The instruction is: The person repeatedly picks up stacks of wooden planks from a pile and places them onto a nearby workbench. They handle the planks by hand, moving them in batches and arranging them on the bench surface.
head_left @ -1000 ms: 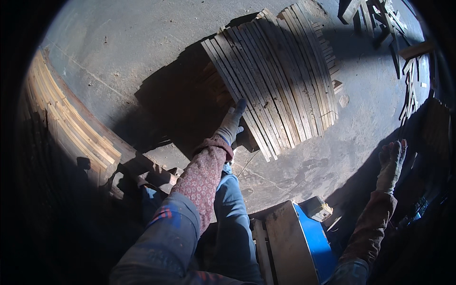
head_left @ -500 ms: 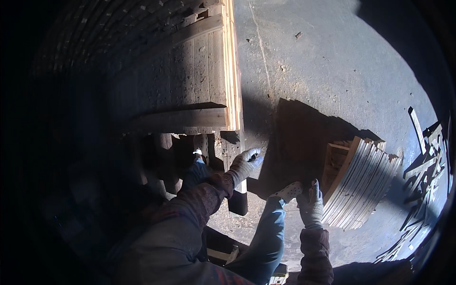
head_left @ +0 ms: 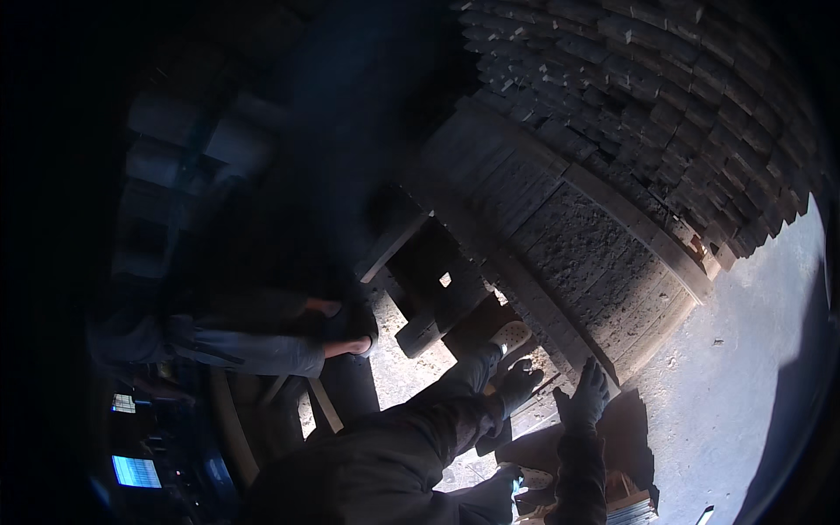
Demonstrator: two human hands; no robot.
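Note:
My left hand, in a work glove, hangs in shade above my left shoe. Its fingers are loosely bent and apart, with nothing visible in them. My right hand, also gloved, is beside the near end of a wooden batten, fingers stretched and thumb apart. Whether it touches the batten I cannot tell. The batten lies along the edge of a plank platform strewn with wood chips. A second batten crosses the platform farther off.
Stacked wood pieces rise at the far right. Another person's legs are at the left. A lit screen glows at the lower left. Bundled slats lie near my right forearm. Concrete floor stretches along the right.
My view has swung left, bringing the wood stack and the other person into sight. Both hands now appear closer together, with the right one near the batten's end.

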